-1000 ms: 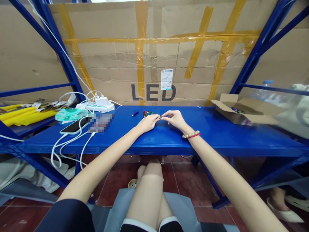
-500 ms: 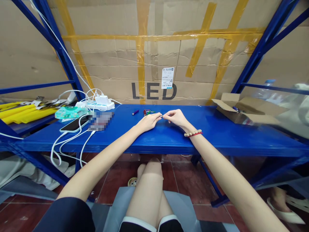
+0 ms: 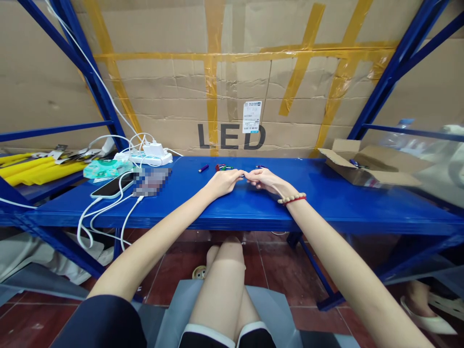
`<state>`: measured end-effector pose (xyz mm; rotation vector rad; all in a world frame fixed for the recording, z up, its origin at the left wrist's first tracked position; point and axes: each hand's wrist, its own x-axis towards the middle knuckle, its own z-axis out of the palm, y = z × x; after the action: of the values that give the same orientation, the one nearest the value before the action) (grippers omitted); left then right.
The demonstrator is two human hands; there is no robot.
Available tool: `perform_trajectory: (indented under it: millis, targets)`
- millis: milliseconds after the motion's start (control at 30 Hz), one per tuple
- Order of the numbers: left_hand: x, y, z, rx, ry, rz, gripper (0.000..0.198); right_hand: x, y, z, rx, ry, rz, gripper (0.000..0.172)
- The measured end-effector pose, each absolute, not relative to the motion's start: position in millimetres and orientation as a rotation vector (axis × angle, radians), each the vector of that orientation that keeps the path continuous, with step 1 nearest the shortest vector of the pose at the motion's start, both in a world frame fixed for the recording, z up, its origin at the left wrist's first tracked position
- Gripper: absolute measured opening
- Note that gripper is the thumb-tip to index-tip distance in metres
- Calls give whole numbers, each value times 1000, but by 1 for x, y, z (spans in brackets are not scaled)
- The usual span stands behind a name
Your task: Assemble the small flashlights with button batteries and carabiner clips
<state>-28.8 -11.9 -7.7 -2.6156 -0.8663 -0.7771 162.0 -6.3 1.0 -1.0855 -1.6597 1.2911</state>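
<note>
My left hand (image 3: 225,182) and my right hand (image 3: 266,179) meet fingertip to fingertip over the middle of the blue table. Both are closed in a pinch around a small dark piece (image 3: 242,176), mostly hidden by the fingers and too small to name. Just behind my left hand lie several small red and green pieces (image 3: 224,167). A short purple cylinder (image 3: 203,168) rests to their left. Beyond my right hand another dark purple piece (image 3: 260,167) shows in part.
A phone (image 3: 114,186) with white cables, a power strip (image 3: 151,157) and a green packet (image 3: 108,167) occupy the table's left. At right stands an open cardboard box (image 3: 373,166). Behind the blue table (image 3: 319,208) rises a large taped carton (image 3: 174,106).
My right hand has turned and dropped slightly, its fingers more curled against the left fingertips. A dark purple piece behind it has come into view. My left hand has barely moved.
</note>
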Motion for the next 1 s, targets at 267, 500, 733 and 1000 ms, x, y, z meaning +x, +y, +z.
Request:
perform_trajectory:
  millis: [267, 500, 733, 1000]
  targets:
    - [-27, -12, -8, -2584, -870, -789, 27, 157, -8, 9, -1059, -1459, 1614, 19]
    - [-25, -12, -8, -2621, -894, -833, 26, 161, -2, 3, -959, -1472, 1578, 23]
    - [-22, -13, -6, -2569, -1090, -780, 23, 156, -9, 6, -1101, -1539, 1188, 35]
    - [-21, -13, -5, -2542, -1181, -795, 22, 154, -10, 5, -984, -1592, 1028, 49]
